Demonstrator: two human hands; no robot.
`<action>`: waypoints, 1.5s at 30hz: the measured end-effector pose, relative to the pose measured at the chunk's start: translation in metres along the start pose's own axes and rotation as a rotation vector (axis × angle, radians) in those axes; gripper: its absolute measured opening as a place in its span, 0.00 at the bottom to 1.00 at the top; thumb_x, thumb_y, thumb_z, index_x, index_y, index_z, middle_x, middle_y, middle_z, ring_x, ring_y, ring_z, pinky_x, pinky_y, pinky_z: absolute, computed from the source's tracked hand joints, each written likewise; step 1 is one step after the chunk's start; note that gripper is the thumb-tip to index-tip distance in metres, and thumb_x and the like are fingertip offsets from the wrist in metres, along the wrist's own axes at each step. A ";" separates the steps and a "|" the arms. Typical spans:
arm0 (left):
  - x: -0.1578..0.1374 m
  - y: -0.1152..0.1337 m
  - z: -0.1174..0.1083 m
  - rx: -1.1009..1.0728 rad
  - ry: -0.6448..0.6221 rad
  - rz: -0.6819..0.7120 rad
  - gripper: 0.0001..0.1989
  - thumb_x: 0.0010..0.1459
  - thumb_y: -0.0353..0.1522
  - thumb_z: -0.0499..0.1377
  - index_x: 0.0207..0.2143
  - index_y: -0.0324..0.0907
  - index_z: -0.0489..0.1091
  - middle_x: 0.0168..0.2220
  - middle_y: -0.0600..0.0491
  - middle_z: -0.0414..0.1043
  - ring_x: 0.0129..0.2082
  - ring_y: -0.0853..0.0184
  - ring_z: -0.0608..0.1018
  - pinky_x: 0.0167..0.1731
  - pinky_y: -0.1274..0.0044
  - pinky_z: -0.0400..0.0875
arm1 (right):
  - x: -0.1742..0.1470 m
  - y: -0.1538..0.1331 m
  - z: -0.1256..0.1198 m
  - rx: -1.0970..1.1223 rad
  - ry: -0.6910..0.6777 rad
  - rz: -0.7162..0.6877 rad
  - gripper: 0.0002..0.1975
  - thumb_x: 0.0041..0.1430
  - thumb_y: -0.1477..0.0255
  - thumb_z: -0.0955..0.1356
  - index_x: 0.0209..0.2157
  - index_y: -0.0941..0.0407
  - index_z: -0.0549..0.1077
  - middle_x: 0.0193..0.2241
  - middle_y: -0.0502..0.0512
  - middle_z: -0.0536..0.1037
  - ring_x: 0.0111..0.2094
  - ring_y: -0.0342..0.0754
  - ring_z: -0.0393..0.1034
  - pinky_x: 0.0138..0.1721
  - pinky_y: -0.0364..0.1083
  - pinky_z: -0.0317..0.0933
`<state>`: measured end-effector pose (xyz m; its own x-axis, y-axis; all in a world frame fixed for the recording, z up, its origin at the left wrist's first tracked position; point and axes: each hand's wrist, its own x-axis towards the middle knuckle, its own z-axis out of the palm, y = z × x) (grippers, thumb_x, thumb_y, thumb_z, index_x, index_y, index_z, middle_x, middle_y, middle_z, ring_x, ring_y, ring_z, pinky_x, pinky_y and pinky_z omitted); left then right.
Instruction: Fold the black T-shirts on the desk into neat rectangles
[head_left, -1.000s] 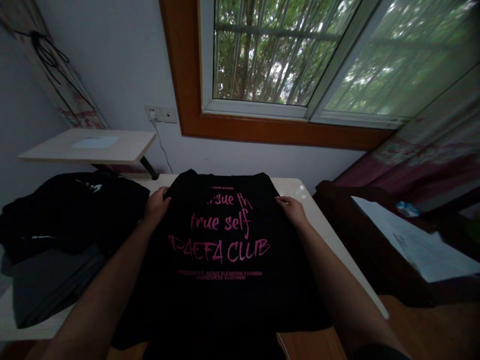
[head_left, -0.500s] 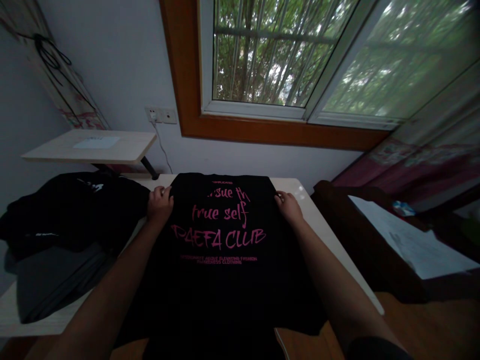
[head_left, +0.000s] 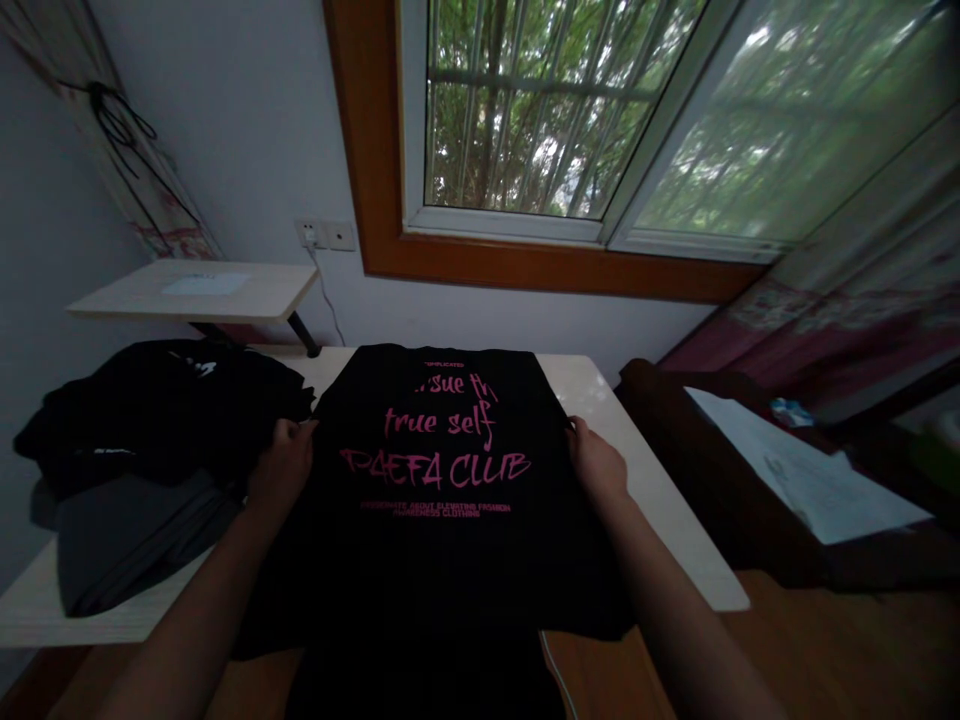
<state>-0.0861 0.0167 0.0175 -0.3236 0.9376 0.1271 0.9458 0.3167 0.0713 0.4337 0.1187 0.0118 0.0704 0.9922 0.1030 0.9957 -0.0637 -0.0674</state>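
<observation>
A black T-shirt with pink lettering lies spread over the pale table, its lower part hanging past the near edge. My left hand pinches its left edge, about level with the large middle lettering. On the opposite side, the fingers of my right hand are closed on the right edge at a similar height. The fabric between both hands looks fairly flat. Part of the top line of print is hidden in a fold at the far end.
To the left sits a pile of dark clothes, beneath a small raised shelf with a paper on it. A brown seat holding a white sheet stands at the right. Behind the table are a wall socket and a window.
Both hands have slid toward me along the shirt's side edges and a little farther apart. The side edges are pulled outward, and the view has shifted slightly.
</observation>
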 end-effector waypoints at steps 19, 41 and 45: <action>0.002 0.131 0.012 -0.169 0.034 0.553 0.26 0.70 0.40 0.47 0.66 0.42 0.64 0.68 0.46 0.62 0.70 0.53 0.60 0.68 0.58 0.52 | -0.040 -0.175 0.010 0.305 0.058 -0.570 0.29 0.71 0.58 0.59 0.68 0.56 0.61 0.70 0.61 0.58 0.70 0.61 0.50 0.69 0.61 0.45; -0.035 0.008 0.031 -0.111 0.003 0.295 0.29 0.68 0.44 0.48 0.69 0.49 0.59 0.72 0.49 0.52 0.73 0.56 0.53 0.70 0.56 0.42 | -0.023 -0.005 0.034 0.114 0.134 -0.252 0.30 0.70 0.59 0.58 0.65 0.62 0.66 0.68 0.63 0.62 0.71 0.57 0.50 0.70 0.58 0.47; -0.033 0.009 0.028 -0.092 0.017 0.290 0.28 0.69 0.43 0.46 0.68 0.48 0.60 0.72 0.48 0.54 0.72 0.54 0.54 0.69 0.55 0.44 | -0.023 -0.007 0.035 0.102 0.179 -0.196 0.28 0.70 0.59 0.59 0.64 0.57 0.68 0.68 0.60 0.63 0.70 0.59 0.51 0.69 0.60 0.48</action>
<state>-0.0659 -0.0078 -0.0140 -0.0414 0.9842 0.1721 0.9927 0.0209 0.1187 0.4233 0.1001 -0.0250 -0.1044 0.9493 0.2966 0.9807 0.1478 -0.1278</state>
